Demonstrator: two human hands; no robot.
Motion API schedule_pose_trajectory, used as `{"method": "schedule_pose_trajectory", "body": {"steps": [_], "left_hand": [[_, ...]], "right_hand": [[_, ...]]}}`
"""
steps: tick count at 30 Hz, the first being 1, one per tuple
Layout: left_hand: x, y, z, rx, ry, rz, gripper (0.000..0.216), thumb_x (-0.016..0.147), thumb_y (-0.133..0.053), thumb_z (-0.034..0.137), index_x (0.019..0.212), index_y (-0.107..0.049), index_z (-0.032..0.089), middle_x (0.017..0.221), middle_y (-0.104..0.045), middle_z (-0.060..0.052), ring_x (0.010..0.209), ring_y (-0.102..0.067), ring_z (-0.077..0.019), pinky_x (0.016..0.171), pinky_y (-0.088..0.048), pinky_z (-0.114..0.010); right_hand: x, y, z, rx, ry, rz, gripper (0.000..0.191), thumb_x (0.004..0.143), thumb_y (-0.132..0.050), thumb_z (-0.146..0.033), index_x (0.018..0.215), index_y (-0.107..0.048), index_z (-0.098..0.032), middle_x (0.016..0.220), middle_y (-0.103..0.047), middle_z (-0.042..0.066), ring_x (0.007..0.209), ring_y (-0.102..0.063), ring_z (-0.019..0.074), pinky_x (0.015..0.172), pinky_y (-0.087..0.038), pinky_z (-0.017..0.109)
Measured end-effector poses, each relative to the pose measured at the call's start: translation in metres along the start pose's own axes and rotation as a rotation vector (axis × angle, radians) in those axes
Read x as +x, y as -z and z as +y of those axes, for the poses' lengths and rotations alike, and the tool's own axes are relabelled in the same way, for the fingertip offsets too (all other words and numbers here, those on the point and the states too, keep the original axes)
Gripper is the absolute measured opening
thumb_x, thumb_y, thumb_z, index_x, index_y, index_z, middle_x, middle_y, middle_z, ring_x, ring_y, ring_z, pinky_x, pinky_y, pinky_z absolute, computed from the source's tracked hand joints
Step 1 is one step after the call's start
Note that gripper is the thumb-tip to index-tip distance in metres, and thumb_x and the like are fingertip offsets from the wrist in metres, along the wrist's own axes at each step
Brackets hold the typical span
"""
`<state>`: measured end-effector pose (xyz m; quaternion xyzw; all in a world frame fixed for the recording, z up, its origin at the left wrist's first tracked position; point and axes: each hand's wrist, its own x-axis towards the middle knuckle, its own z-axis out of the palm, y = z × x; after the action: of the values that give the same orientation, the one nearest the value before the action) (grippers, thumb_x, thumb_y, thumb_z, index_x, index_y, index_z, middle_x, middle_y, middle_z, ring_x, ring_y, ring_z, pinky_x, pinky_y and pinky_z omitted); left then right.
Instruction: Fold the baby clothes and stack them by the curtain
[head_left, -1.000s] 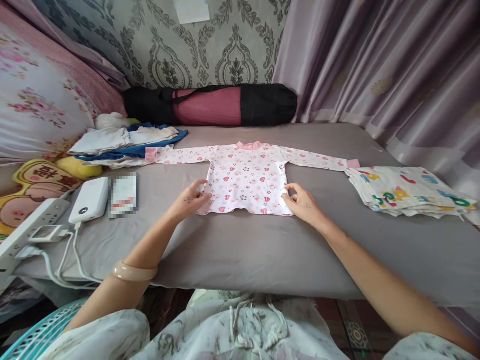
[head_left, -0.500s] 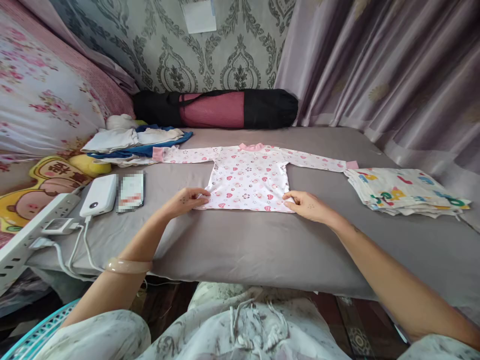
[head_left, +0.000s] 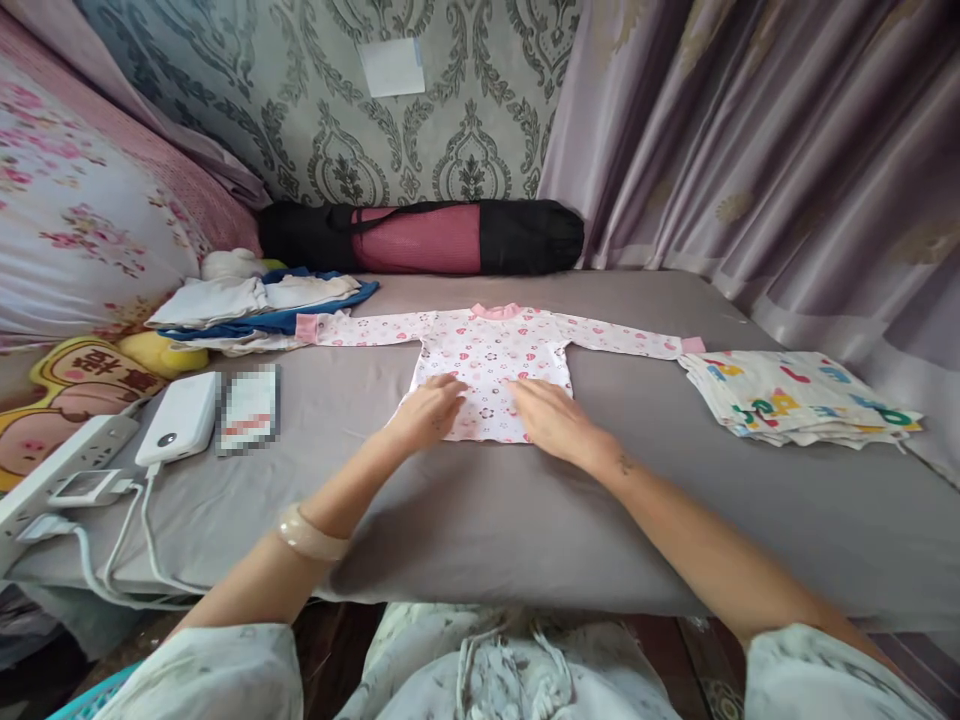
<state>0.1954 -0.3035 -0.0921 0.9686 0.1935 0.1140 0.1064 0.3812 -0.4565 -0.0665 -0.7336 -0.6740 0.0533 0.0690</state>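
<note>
A small white long-sleeved shirt (head_left: 491, 365) with pink collar, pink cuffs and a heart print lies spread flat, both sleeves stretched sideways. Over its lower left part is my left hand (head_left: 431, 412), fingers extended and pointing inward. My right hand (head_left: 553, 418) is over the lower right part, its fingers likewise stretched out flat. Both hands appear to rest on the fabric without gripping it, and they hide the shirt's lower side edges.
Folded clothes (head_left: 255, 305) lie by the left cuff, and a folded letter-print cloth (head_left: 802, 395) by the right cuff. A power bank (head_left: 180, 415), a blurred card-like object (head_left: 249, 410) and a power strip (head_left: 75, 475) are at left. A black and pink roll bag (head_left: 420, 238) lies behind.
Both hands have let go of the shirt's bottom corners and moved inward onto its front, fingers now extended. The whole view has shifted slightly downward in frame.
</note>
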Motion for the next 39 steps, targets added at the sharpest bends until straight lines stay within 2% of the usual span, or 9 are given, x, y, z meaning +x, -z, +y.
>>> {"method": "schedule_pose_trajectory", "body": {"steps": [2,6,11,15,20,24,26,31,39], "left_hand": [[0.015,-0.022,0.016,0.024,-0.028,-0.017,0.042,0.095,-0.032,0.023,0.131,-0.05,0.009,0.136,-0.052,-0.018,0.131,-0.046,-0.0249,0.109,-0.036,-0.04],[0.025,-0.042,0.023,0.083,0.065,-0.127,0.053,0.099,-0.026,0.034,0.145,-0.034,0.007,0.154,-0.031,-0.018,0.144,-0.023,-0.0285,0.117,-0.02,-0.048],[0.01,-0.03,-0.003,0.139,0.152,-0.193,0.066,0.098,-0.021,0.054,0.151,-0.027,0.014,0.158,-0.02,-0.013,0.147,-0.014,-0.0278,0.119,-0.014,-0.047],[-0.005,-0.025,-0.021,0.19,0.234,-0.178,0.071,0.096,-0.019,0.06,0.152,-0.024,0.018,0.159,-0.017,-0.011,0.147,-0.014,-0.027,0.118,-0.016,-0.046],[-0.008,-0.015,-0.02,0.239,0.271,-0.212,0.072,0.096,-0.022,0.06,0.15,-0.028,0.014,0.157,-0.022,-0.016,0.146,-0.017,-0.0311,0.114,-0.02,-0.052],[0.013,-0.006,-0.011,0.281,0.229,-0.181,0.062,0.095,-0.026,0.058,0.132,-0.05,0.015,0.137,-0.051,-0.019,0.13,-0.045,-0.0321,0.111,-0.022,-0.055],[0.03,-0.01,-0.008,0.252,0.203,-0.144,0.058,0.096,-0.024,0.056,0.125,-0.054,0.015,0.13,-0.056,-0.016,0.125,-0.05,-0.029,0.111,-0.025,-0.05],[0.067,-0.035,-0.017,0.178,0.188,-0.13,0.061,0.098,-0.023,0.052,0.144,-0.034,0.013,0.154,-0.03,-0.016,0.144,-0.023,-0.0293,0.115,-0.021,-0.045],[0.102,-0.042,-0.052,0.178,0.311,-0.103,0.065,0.098,-0.018,0.051,0.147,-0.03,0.011,0.154,-0.027,-0.019,0.143,-0.024,-0.032,0.114,-0.019,-0.05]], "right_hand": [[0.015,-0.022,-0.007,0.015,0.098,0.005,0.051,0.098,-0.023,-0.028,0.142,-0.041,-0.009,0.149,-0.04,0.015,0.139,-0.032,0.0251,0.113,-0.023,0.041],[0.028,-0.046,-0.001,0.063,0.05,-0.066,0.063,0.099,-0.015,-0.041,0.151,-0.024,-0.006,0.159,-0.018,0.013,0.147,-0.011,0.0237,0.119,-0.006,0.043],[0.017,-0.043,0.026,0.049,-0.03,-0.071,0.064,0.098,-0.017,-0.05,0.152,-0.026,-0.016,0.16,-0.015,0.01,0.147,-0.007,0.0248,0.119,-0.005,0.046],[0.005,-0.042,0.049,-0.005,-0.166,-0.045,0.068,0.097,-0.018,-0.053,0.153,-0.023,-0.015,0.161,-0.011,0.009,0.147,-0.007,0.0245,0.119,-0.009,0.045],[-0.001,-0.041,0.058,-0.059,-0.239,-0.042,0.069,0.096,-0.016,-0.053,0.153,-0.024,-0.014,0.16,-0.014,0.009,0.147,-0.011,0.0254,0.119,-0.008,0.049],[0.011,-0.039,0.049,-0.084,-0.198,-0.035,0.068,0.097,-0.015,-0.048,0.149,-0.031,-0.008,0.158,-0.02,0.015,0.146,-0.015,0.0266,0.118,-0.003,0.05],[0.022,-0.041,0.045,-0.062,-0.177,-0.031,0.068,0.097,-0.014,-0.047,0.149,-0.031,-0.006,0.158,-0.018,0.016,0.147,-0.013,0.0259,0.119,-0.005,0.047],[0.054,-0.048,0.051,-0.01,-0.243,-0.022,0.07,0.097,-0.015,-0.052,0.152,-0.023,-0.01,0.16,-0.013,0.015,0.147,-0.008,0.0277,0.118,-0.008,0.047],[0.094,-0.045,0.072,-0.004,-0.374,-0.008,0.072,0.096,-0.014,-0.055,0.153,-0.022,-0.011,0.16,-0.013,0.016,0.146,-0.008,0.0346,0.116,-0.008,0.053]]}}
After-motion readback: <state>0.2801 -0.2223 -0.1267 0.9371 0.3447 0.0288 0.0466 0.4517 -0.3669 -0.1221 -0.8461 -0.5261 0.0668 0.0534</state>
